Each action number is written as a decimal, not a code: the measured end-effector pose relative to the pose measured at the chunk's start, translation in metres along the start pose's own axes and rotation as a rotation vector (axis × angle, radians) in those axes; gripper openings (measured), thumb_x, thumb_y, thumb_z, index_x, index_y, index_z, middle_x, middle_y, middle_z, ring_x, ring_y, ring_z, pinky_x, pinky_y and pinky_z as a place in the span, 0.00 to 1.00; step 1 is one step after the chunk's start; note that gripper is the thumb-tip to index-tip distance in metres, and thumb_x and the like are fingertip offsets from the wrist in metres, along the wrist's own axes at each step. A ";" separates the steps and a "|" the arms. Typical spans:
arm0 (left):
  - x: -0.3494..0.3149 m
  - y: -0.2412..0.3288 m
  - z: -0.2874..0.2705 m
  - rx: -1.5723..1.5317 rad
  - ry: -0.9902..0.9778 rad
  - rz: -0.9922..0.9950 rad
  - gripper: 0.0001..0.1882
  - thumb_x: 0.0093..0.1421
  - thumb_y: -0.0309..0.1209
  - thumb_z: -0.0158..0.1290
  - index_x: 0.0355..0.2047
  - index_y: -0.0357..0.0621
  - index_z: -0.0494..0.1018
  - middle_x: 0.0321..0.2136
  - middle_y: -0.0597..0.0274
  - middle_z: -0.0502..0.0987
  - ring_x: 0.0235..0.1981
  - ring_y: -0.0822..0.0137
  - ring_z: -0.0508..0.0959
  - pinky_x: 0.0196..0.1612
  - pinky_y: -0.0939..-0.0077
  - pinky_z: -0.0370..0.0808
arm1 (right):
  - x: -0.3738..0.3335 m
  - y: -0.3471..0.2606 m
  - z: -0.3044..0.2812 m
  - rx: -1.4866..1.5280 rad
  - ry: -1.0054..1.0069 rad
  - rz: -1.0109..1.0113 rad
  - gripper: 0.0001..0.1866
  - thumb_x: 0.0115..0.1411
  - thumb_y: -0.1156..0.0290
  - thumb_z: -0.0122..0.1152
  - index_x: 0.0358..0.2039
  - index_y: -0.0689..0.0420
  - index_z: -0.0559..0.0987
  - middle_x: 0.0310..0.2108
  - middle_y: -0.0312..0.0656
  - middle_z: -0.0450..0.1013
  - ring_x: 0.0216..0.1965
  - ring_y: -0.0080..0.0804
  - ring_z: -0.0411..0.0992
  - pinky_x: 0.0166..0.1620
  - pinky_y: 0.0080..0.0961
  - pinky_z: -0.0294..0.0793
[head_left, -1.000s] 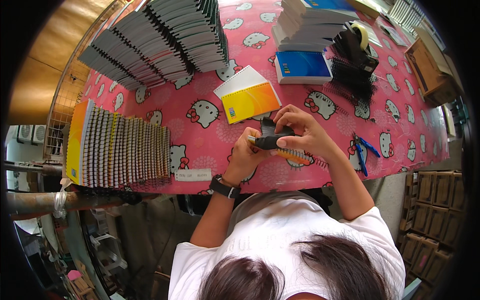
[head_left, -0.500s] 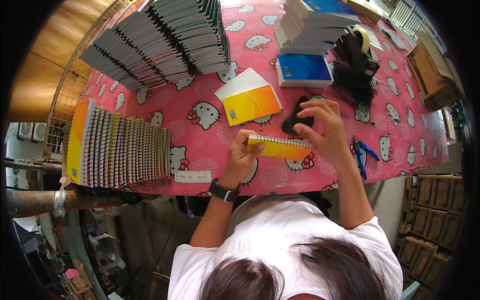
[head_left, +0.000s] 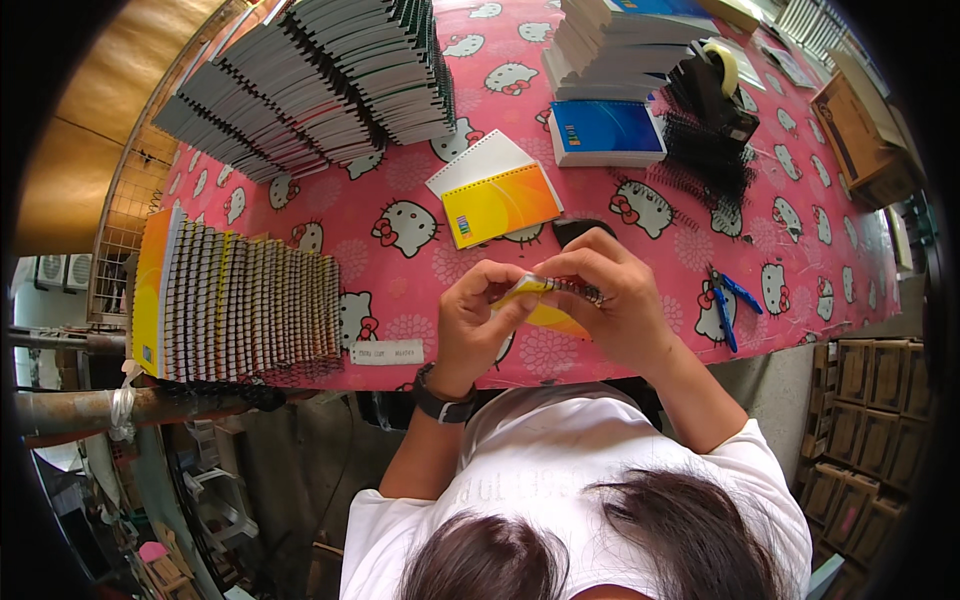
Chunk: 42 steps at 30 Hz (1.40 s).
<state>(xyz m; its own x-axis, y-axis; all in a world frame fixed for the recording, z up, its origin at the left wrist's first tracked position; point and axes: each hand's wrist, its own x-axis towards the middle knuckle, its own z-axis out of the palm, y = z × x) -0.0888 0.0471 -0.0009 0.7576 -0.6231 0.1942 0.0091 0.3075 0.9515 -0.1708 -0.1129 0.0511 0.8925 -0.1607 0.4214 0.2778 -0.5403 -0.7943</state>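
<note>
A small yellow-orange spiral notebook (head_left: 562,321) is between my two hands, just above the table's near edge. My left hand (head_left: 478,318) grips its left end, thumb in front. At the dark wire coil (head_left: 578,290) along its top edge, the fingers of my right hand (head_left: 622,295) are closed, covering part of the coil and cover. Behind the right hand lies a rounded black object (head_left: 578,231), partly hidden, whose kind I cannot make out. Farther off, a loose yellow-orange cover (head_left: 503,205) overlaps a white punched sheet (head_left: 478,163).
Coil-bound yellow notebooks (head_left: 250,305) stand in a row at left, below tall stacks of bound books (head_left: 320,90). Blue pads (head_left: 608,133), a tape dispenser (head_left: 722,95) and black coils (head_left: 705,170) are at the back right. Blue-handled pliers (head_left: 728,305) lie right of my hands.
My right hand has come down and left from above the notebook onto its coil. The notebook has turned and tilted in my left hand. The black object looks lower and flatter.
</note>
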 end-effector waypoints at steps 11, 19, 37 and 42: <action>-0.002 0.006 0.004 0.030 0.111 0.012 0.06 0.61 0.23 0.56 0.39 0.36 0.75 0.34 0.66 0.76 0.34 0.78 0.73 0.36 0.85 0.70 | -0.001 0.003 0.006 0.000 0.049 0.047 0.09 0.51 0.80 0.63 0.35 0.59 0.78 0.29 0.44 0.73 0.30 0.39 0.74 0.33 0.30 0.74; -0.002 0.005 0.005 0.185 0.155 0.001 0.07 0.61 0.24 0.56 0.39 0.35 0.76 0.33 0.64 0.76 0.34 0.76 0.74 0.39 0.81 0.70 | -0.002 0.010 0.008 -0.123 -0.026 -0.003 0.12 0.51 0.79 0.64 0.37 0.59 0.77 0.28 0.43 0.72 0.35 0.40 0.72 0.37 0.33 0.72; -0.006 0.016 0.003 0.174 0.178 0.007 0.07 0.59 0.22 0.57 0.38 0.34 0.77 0.35 0.62 0.76 0.36 0.75 0.74 0.40 0.82 0.71 | -0.002 0.008 0.013 -0.142 0.011 -0.144 0.22 0.54 0.79 0.61 0.51 0.57 0.74 0.39 0.45 0.76 0.37 0.44 0.73 0.41 0.35 0.73; -0.007 0.021 0.003 0.184 0.206 0.011 0.07 0.58 0.21 0.58 0.38 0.34 0.77 0.35 0.62 0.76 0.36 0.75 0.75 0.39 0.82 0.71 | 0.001 0.003 0.019 0.011 0.032 -0.050 0.16 0.54 0.78 0.62 0.44 0.58 0.75 0.35 0.44 0.73 0.36 0.42 0.72 0.38 0.33 0.73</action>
<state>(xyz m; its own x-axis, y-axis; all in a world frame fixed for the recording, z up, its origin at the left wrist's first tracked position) -0.0958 0.0559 0.0184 0.8739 -0.4554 0.1700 -0.1044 0.1658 0.9806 -0.1623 -0.0986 0.0412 0.8657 -0.1607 0.4742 0.3253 -0.5394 -0.7767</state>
